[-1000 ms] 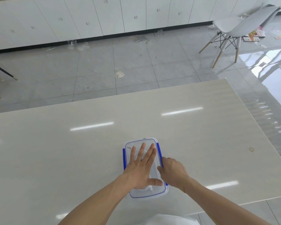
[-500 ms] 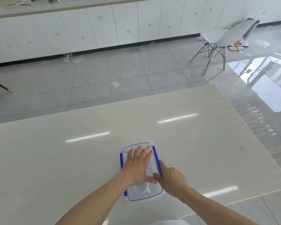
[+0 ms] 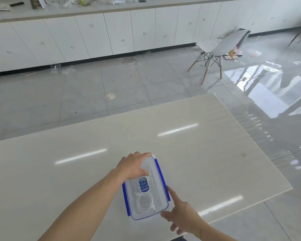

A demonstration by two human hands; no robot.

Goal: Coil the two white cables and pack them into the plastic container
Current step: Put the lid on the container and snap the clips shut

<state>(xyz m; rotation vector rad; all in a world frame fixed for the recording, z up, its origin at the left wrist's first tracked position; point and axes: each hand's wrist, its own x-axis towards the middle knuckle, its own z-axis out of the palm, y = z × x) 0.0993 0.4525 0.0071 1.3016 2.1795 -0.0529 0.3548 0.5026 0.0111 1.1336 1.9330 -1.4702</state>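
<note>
A clear plastic container [image 3: 161, 192] with blue clip edges lies on the table near its front edge, its lid on. Through the lid I see coiled white cables [image 3: 145, 201] and a blue label. My left hand [image 3: 133, 165] rests on the far left corner of the lid, fingers curled over its edge. My right hand [image 3: 182, 215] is at the near right corner, fingers spread, index finger along the right blue clip and thumb at the front edge.
The cream table [image 3: 198, 153] ends just right of the container's side and close in front of it. A white chair [image 3: 215, 47] stands on the tiled floor beyond. White cabinets [image 3: 111, 35] line the far wall.
My left hand slid from flat on the lid's middle to its far left corner. My right hand moved down to the near right corner. The cables and label now show through the lid.
</note>
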